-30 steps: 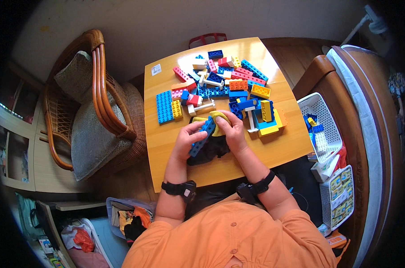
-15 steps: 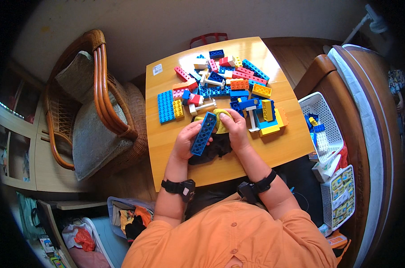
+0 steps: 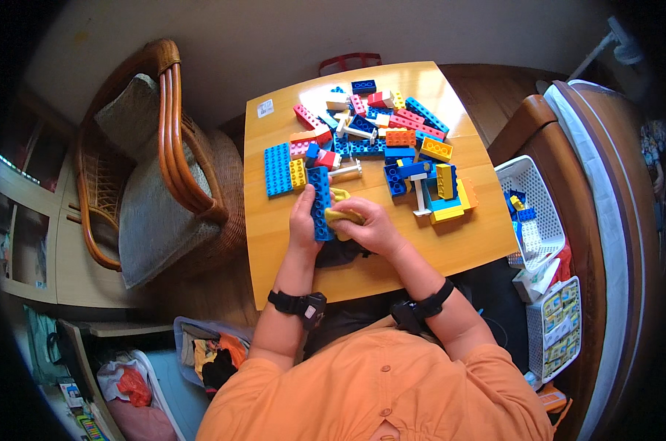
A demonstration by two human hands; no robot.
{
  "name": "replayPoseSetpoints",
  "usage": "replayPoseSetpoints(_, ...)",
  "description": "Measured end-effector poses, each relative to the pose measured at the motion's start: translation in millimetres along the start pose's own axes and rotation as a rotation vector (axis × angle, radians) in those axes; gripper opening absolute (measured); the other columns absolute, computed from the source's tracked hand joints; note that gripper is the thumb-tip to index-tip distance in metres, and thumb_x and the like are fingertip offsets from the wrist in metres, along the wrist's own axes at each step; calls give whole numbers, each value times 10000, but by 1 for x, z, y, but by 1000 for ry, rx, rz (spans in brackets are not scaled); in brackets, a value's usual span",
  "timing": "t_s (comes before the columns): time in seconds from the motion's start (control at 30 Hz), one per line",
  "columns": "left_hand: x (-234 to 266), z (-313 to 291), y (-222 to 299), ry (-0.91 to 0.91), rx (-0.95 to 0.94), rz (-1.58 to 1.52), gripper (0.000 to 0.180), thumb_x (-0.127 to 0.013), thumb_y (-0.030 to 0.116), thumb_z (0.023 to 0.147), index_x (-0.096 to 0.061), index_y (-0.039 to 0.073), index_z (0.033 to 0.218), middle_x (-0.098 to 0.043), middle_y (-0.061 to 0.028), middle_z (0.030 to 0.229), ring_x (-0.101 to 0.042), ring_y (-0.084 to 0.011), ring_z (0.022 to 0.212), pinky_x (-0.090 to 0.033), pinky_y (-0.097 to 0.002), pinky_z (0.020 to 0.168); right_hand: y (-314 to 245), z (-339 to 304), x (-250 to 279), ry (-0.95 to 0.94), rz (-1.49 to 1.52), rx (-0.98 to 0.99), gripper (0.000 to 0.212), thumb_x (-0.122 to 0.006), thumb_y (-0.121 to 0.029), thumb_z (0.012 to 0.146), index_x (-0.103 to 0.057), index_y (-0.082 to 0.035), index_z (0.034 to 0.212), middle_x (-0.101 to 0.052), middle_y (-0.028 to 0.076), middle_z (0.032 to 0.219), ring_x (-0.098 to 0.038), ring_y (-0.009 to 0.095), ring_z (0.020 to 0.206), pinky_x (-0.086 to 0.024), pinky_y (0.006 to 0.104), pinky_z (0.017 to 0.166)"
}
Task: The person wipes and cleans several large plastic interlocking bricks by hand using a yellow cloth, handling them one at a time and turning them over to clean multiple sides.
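My left hand [image 3: 303, 224] grips a long blue building brick [image 3: 321, 198], held upright over the near part of the table with its hollow side showing. A yellow cloth [image 3: 340, 217] is pinched in my right hand [image 3: 373, 228] and touches the brick's right side. Beneath my hands lies a dark cloth [image 3: 339, 253], mostly hidden. Just beyond are a flat blue plate [image 3: 278, 170], a yellow brick [image 3: 297, 174] and a white axle-like piece [image 3: 346, 170]. To the right stands a built piece with a yellow brick [image 3: 443, 181] on top.
A pile of bricks, including an orange brick [image 3: 400, 137], covers the far middle of the wooden table [image 3: 274, 250]. White baskets [image 3: 542, 187] stand along the right side. On the left is a rattan chair [image 3: 173, 147]; a tub of clothes [image 3: 188, 331] sits low at the left.
The blue brick has shifted left and slightly away from me, turning more upright. My right hand has moved nearer and lower with the yellow cloth, along the brick's right side.
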State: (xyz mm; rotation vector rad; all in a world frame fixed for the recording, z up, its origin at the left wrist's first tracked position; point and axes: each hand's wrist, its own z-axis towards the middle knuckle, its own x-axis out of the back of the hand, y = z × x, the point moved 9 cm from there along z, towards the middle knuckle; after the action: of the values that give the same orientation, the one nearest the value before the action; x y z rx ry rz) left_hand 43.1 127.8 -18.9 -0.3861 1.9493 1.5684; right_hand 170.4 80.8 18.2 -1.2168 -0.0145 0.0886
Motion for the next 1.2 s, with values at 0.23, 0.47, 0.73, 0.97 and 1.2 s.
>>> replayPoseSetpoints(0.23, 20, 5, 5, 85, -145, -163, 411, -389, 383, 1079, -515, 39, 1267, -592, -72, 958, -573, -164, 709, -487, -285, 597, -17, 0, -16, -171, -210, 184, 247, -791, -64, 779, -711, -41, 1012, -710, 133, 986, -686, 298, 904, -544, 362, 818)
replayPoseSetpoints(0.47, 39, 5, -1, 157, -168, -170, 375, -387, 402, 1078, -518, 52, 1106, -606, -88, 950, -571, -166, 663, -493, -286, 573, -26, -2, -16, -74, -276, 207, 272, -790, -94, 778, -700, -59, 1032, -703, 137, 985, -683, 327, 901, -551, 378, 788)
replayPoseSetpoints(0.73, 23, 6, -1, 138, -135, -188, 355, -444, 369, 1063, -502, 64, 1235, -637, -99, 913, -592, -169, 666, -510, -290, 621, -30, -3, -12, 9, -310, 254, 265, -782, -91, 783, -684, -55, 1027, -701, 137, 977, -683, 325, 886, -553, 372, 778)
replayPoseSetpoints(0.97, 22, 10, -11, 38, -23, -369, 546, -306, 470, 1066, -494, 4, 1281, -628, -118, 907, -591, -219, 755, -512, -329, 715, -43, -4, -8, 22, -331, 342, 272, -776, -99, 791, -684, -89, 1046, -684, 107, 925, -684, 299, 827, -559, 358, 717)
replayPoseSetpoints(1.2, 18, 9, -11, 58, -65, -279, 588, -281, 518, 1067, -489, 8, 1272, -547, -86, 836, -537, -196, 706, -480, -321, 668, -46, -7, -21, 12, -598, 351, 241, -758, -115, 796, -666, -117, 1018, -681, 95, 915, -686, 298, 813, -558, 361, 683)
